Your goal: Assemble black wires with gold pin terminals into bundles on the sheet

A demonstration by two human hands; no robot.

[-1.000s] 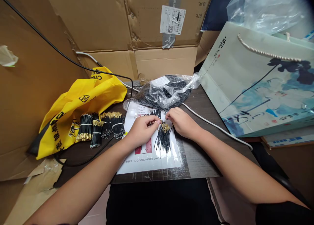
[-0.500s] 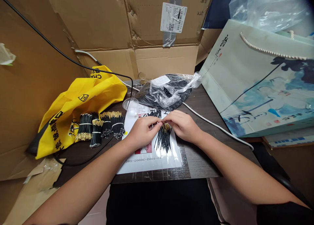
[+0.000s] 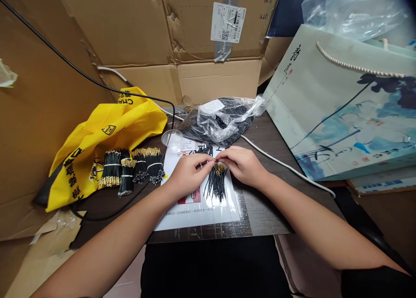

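My left hand point(image 3: 190, 171) and my right hand point(image 3: 243, 163) meet fingertip to fingertip over the white sheet point(image 3: 195, 220). Both are closed in a pinch. Between the tips a tiny dark piece with a golden glint shows, too small and covered to name. Just below the fingers lies a loose fan of short black wires point(image 3: 215, 187) with gold ends towards the hands. More black wire pieces point(image 3: 204, 149) lie behind my fingers, partly hidden. To the left, several banded bundles of black wires point(image 3: 155, 164) with gold ends rest against a yellow bag point(image 3: 130, 122).
A clear plastic bag of black wires point(image 3: 224, 120) lies at the back of the dark table point(image 3: 269, 211), by a small clear plastic cup point(image 3: 172, 140). A white cable point(image 3: 276, 161) crosses on the right, near a pale paper bag point(image 3: 312, 111). Cardboard point(image 3: 136, 25) walls the back.
My hands stay almost in place, with only a slight shift of the fingertips. The right fingers sit a little flatter against the left ones. The whole view has drifted very slightly.
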